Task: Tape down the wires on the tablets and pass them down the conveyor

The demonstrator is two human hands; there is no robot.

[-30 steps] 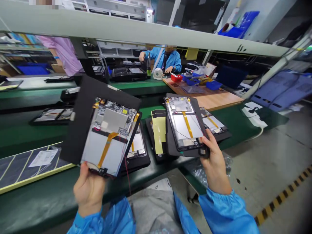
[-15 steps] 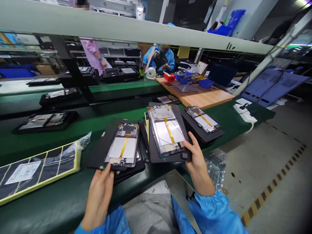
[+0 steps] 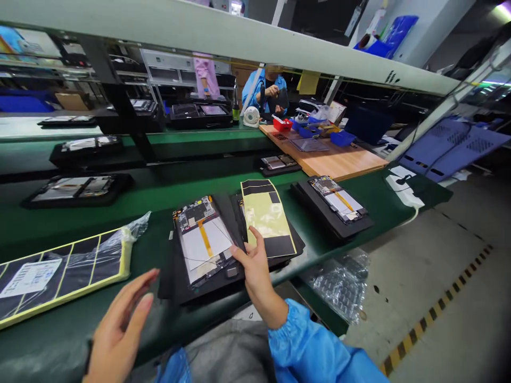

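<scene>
My right hand [image 3: 257,271] grips the lower right edge of an opened tablet [image 3: 205,234] on its black pad, thumb on top. A white battery and an orange ribbon cable show inside this tablet. It rests over other black pads at the bench's front. My left hand [image 3: 123,319], empty with fingers apart, hovers to its left over the green bench. Right of the tablet lies a yellow-backed sheet with black strips [image 3: 265,210], on top of dark pads. Beyond it, another opened tablet [image 3: 339,199] sits on a stack of black pads.
A plastic-wrapped pack of black, yellow-edged sheets [image 3: 72,266] lies at left. More opened tablets [image 3: 74,189] sit on black pads behind. A wooden board [image 3: 331,157] with small bins, a white power strip [image 3: 403,186] and a co-worker [image 3: 265,90] are further back.
My right hand has brought its tablet and pad leftward onto the left pile, uncovering the yellow-backed sheet. My left hand has let go of the left tablet and drawn back to the left.
</scene>
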